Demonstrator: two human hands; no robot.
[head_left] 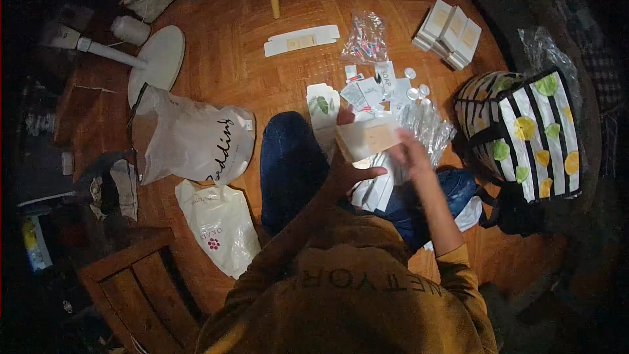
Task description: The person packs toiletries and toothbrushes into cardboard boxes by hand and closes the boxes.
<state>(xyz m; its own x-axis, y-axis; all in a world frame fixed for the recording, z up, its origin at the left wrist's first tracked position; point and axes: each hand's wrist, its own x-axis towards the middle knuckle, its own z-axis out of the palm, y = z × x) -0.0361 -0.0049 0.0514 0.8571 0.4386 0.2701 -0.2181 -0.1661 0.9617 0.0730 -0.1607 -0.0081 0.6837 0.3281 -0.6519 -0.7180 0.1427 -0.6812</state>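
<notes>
My left hand [344,169] is closed around a small white carton [364,141] with a tan panel, held above my lap. Its fingertips show past the far side and its thumb points right. At the carton's right end is my right hand [413,152], smeared by motion, so I cannot tell whether its fingers grip it. White papers or flattened cartons [374,187] lie just below, on my lap. Beyond the hands are small packets [371,91], a packet marked SOAP [386,78], several round white discs [412,94] and clear plastic wrappers [427,124].
Stacked white boxes [451,31] stand at the far right, near a striped fruit-print bag [540,134]. A flattened carton [301,40] and a clear bag of small items [365,37] lie ahead. Plastic bags [196,134] sit left, near a round white base [157,59].
</notes>
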